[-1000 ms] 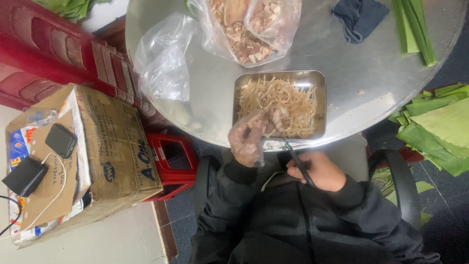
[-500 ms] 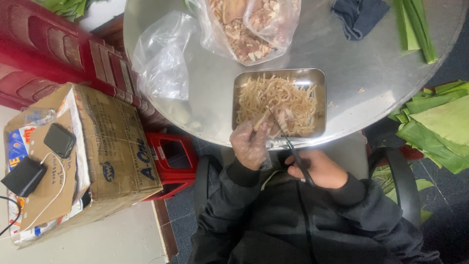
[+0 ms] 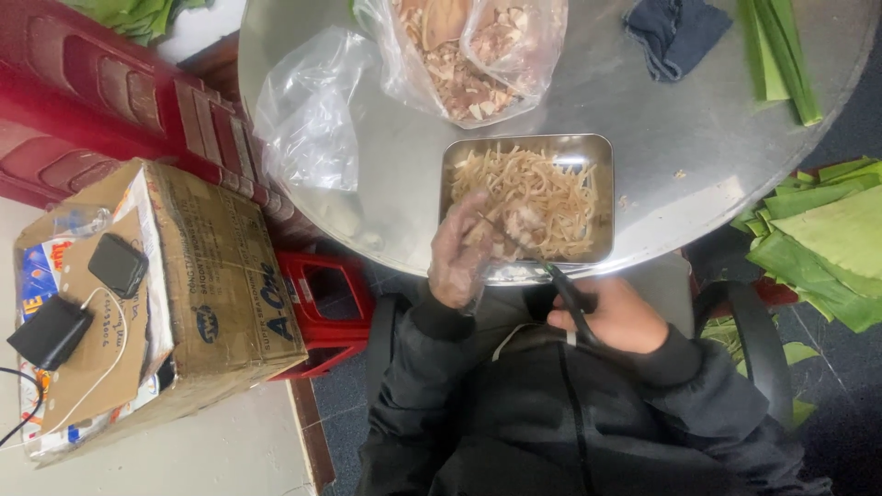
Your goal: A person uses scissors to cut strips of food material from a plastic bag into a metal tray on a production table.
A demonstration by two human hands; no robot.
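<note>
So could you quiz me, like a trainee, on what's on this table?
1. True or false: the left hand wears a clear plastic glove.
2. What does the right hand hold? A) spoon B) scissors C) cup
3. What is in the metal tray?

Key: 1 true; 2 B; 3 pale shredded strips.

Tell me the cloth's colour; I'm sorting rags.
Dark blue-grey, plain. The cloth lies crumpled on the table, seen in the head view.
</note>
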